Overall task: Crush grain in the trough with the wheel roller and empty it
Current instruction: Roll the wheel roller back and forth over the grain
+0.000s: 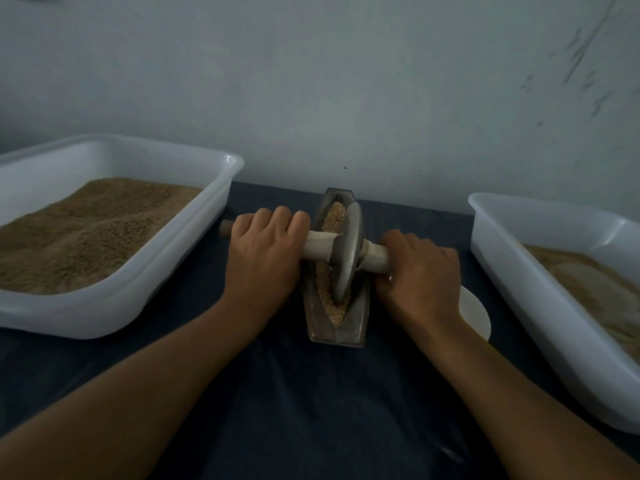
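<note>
Two white tubs (114,299) (554,323), one trough (356,323), one wheel roller (348,251), two hands (263,258) (420,275), one white disc (476,317).

The person's two arms are bare all the way up, with no sleeves to see. The left hand (263,258) and the right hand (420,277) wear no gloves. No rings, watch or bands show on them.

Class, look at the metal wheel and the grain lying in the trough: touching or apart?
Touching. In the head view the wheel's lower rim sinks into the grain in the trough, with no gap visible.
</note>
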